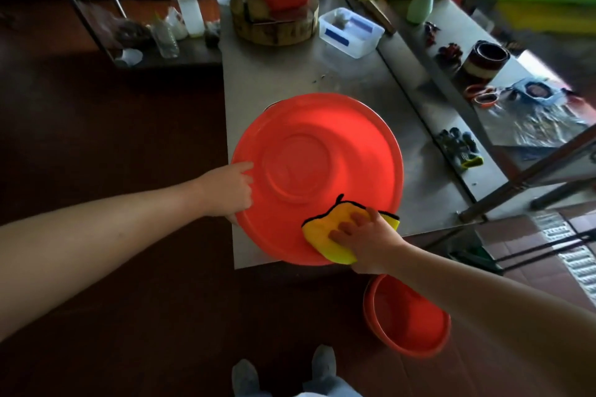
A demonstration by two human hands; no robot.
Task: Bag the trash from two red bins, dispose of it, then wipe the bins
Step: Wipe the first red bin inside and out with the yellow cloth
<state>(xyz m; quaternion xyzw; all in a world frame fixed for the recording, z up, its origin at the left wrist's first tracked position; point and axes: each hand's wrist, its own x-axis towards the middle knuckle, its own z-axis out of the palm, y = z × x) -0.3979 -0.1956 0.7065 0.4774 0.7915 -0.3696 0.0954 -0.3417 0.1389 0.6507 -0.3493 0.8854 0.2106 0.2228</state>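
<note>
A red bin lies upside down on the near end of a steel table, its round bottom facing me. My left hand grips its near-left rim, thumb on top. My right hand presses a yellow cloth with black edging flat against the bin's near-right side. A second red bin stands upright on the floor below my right forearm, and no trash shows inside it.
At the table's far end stand a wooden block with a red and white box on it and a clear plastic tub. A lower shelf with small items runs along the right. My feet show at the bottom edge.
</note>
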